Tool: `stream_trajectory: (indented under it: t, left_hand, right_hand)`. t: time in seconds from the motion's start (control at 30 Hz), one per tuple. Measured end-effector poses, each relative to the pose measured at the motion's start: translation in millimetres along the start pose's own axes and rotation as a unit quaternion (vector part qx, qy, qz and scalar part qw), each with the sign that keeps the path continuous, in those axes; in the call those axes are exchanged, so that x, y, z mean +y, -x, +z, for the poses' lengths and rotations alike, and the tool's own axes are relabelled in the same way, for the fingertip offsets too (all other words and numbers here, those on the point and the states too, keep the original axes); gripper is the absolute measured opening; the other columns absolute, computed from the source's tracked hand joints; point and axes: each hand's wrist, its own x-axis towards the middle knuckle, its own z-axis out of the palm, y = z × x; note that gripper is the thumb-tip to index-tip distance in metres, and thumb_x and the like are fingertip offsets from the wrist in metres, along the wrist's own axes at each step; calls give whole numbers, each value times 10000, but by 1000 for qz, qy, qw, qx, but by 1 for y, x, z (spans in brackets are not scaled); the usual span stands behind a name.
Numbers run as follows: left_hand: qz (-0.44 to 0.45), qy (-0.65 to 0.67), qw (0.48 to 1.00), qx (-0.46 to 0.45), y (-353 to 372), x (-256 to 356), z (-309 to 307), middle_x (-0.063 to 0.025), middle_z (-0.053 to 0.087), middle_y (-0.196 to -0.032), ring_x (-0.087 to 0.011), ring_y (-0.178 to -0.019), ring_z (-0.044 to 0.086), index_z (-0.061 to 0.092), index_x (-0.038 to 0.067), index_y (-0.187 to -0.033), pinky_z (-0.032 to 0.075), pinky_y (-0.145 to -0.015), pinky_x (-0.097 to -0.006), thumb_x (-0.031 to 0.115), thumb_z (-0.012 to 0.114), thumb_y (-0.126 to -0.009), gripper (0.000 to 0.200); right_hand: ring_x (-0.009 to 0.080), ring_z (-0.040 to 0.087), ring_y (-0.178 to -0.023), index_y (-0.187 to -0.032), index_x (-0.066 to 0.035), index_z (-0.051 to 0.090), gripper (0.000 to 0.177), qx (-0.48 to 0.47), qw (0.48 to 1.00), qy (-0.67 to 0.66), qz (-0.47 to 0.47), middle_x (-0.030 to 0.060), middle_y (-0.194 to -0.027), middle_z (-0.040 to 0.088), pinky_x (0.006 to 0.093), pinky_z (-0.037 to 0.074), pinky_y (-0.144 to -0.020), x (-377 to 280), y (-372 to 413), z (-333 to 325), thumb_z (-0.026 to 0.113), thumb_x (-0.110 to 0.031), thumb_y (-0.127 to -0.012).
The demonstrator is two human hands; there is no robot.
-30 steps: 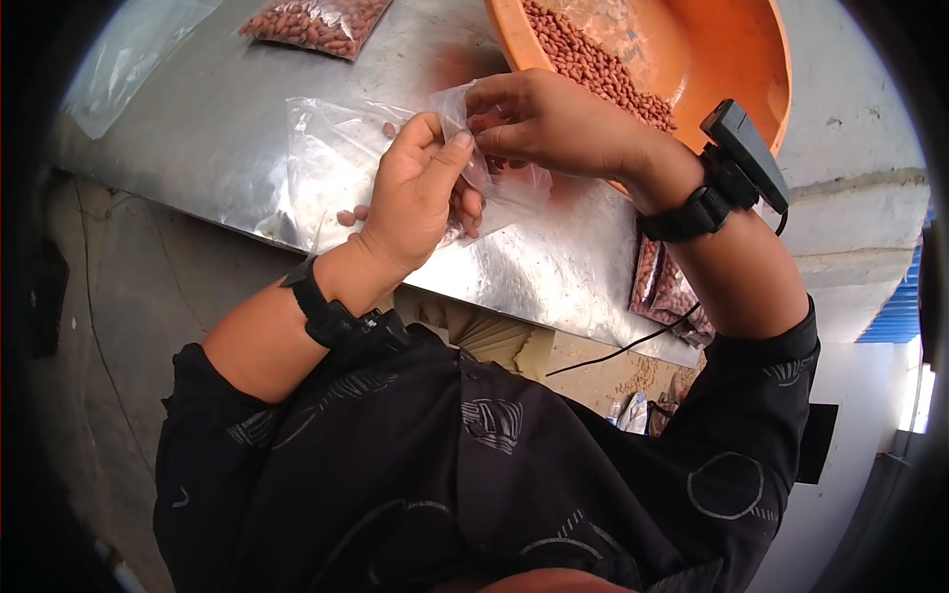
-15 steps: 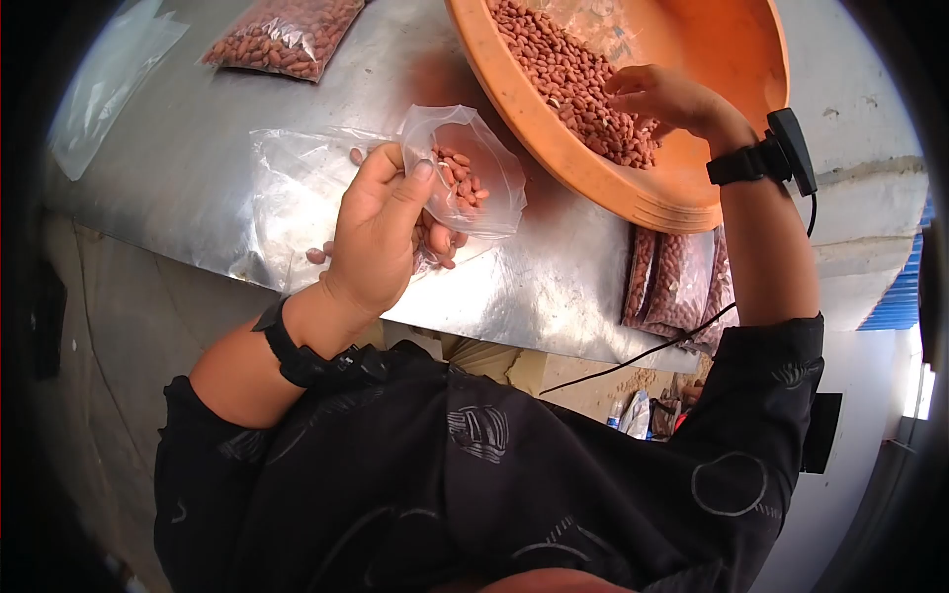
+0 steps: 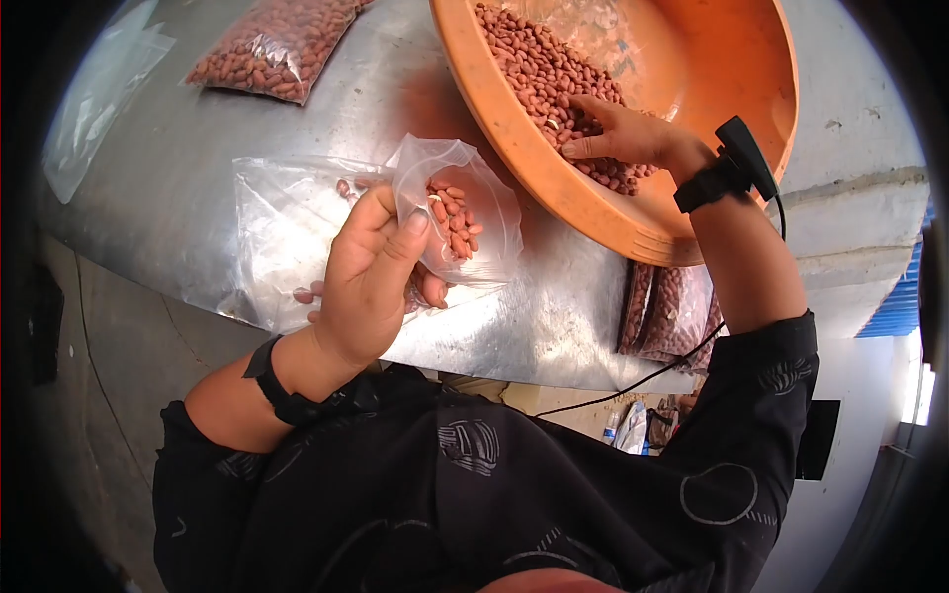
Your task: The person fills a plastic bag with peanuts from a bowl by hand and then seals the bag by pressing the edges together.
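At centre-left, my left hand (image 3: pixel 356 292) pinches the rim of a clear bag (image 3: pixel 499 198) between thumb and forefinger, mouth gaping, red nuts (image 3: pixel 457 219) inside; I judge a light rim grip best, since squeezing would narrow the opening. At upper right, my right hand (image 3: pixel 633 135) is among nuts in the orange basin (image 3: pixel 707 69), thumb apart from the fingers; closer cupping should limit spillage. One filled bag (image 3: pixel 277 49) lies upper left, others (image 3: pixel 674 308) right of centre.
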Motion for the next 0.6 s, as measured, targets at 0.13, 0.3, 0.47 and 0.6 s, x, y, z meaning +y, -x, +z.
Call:
stream_trajectory:
  t: [0.13, 0.3, 0.47, 0.6]
  left_hand:
    - [-5, 1, 1000, -3, 1, -1, -2, -71, 581, -824, -51, -567, 498, 429, 24, -1004, 444, -512, -184, 203, 408, -958, 186]
    - [-6, 4, 1000, 4, 1, -2, -3, -68, 577, -806, -51, -560, 500, 426, 24, -1000, 452, -500, -196, 199, 408, -958, 180]
    - [-2, 27, 1000, 1, -1, -3, -3, -97, 601, -849, -53, -544, 500, 425, 25, -991, 455, -480, -203, 182, 404, -958, 162]
    - [4, 37, 999, 1, -1, -4, -2, -105, 606, -847, -59, -539, 503, 425, 31, -981, 457, -471, -207, 176, 405, -958, 148]
  right_hand:
    - [235, 570, -910, -1291, -17, 384, 641, -71, 992, -101, 33, 137, -1008, 575, 311, 472, -786, -30, 7, 0, 669, -290, -787]
    - [174, 565, -778, -1142, -18, 508, 414, 19, 993, 84, -84, 97, -849, 594, 306, 460, -695, -11, -4, 8, 600, -92, -745]
    - [166, 542, -714, -943, -10, 569, 226, 78, 993, 67, -61, 86, -748, 580, 300, 450, -654, -5, -2, 4, 563, -59, -722]
    - [131, 494, -643, -847, -15, 585, 137, 147, 986, 30, -75, 58, -682, 543, 288, 428, -592, 9, 0, -5, 555, -61, -721]
